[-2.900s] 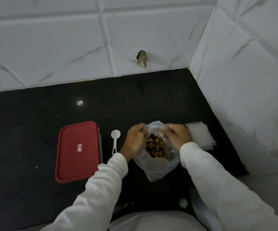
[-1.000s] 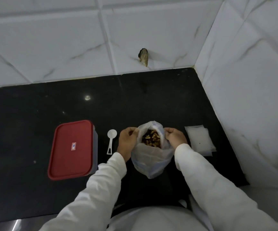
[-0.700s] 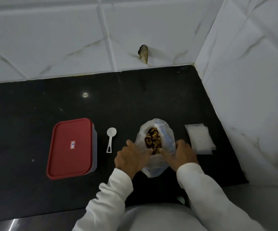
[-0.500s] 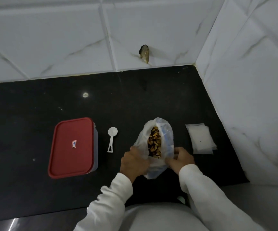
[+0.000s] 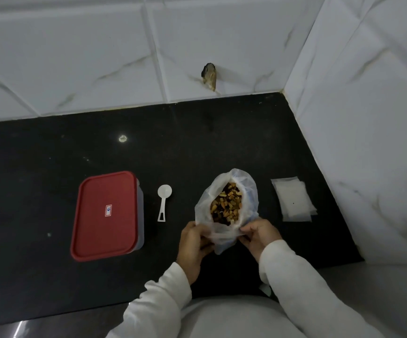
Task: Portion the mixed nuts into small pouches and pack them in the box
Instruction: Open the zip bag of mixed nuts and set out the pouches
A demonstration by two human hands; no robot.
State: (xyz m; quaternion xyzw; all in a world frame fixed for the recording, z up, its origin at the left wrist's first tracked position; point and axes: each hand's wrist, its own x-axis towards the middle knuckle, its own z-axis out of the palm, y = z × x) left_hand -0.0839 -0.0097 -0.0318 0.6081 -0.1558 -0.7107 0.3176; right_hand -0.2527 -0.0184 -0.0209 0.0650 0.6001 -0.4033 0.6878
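Small sticker [image 5: 109, 211] on red lid [image 5: 95, 240], print illegible.

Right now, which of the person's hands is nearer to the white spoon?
Left. The left hand grips the nut bag just right of the spoon; the right hand grips the bag's opposite side, farther off.

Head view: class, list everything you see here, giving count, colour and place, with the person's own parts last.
box: one, clear with red lid on, left on the countertop
scoop: one, white, between box and bag
bag: one, clear plastic, open, centre
mixed nuts: many, brown, inside the bag
pouches: small stack, count unclear, whitish, right of bag
countertop: one, black
wall tiles: several, white marbled, behind and right
wall stub: one, brownish, back wall
sleeves: two, white
hands: two; left hand and right hand each grip the bag's near rim
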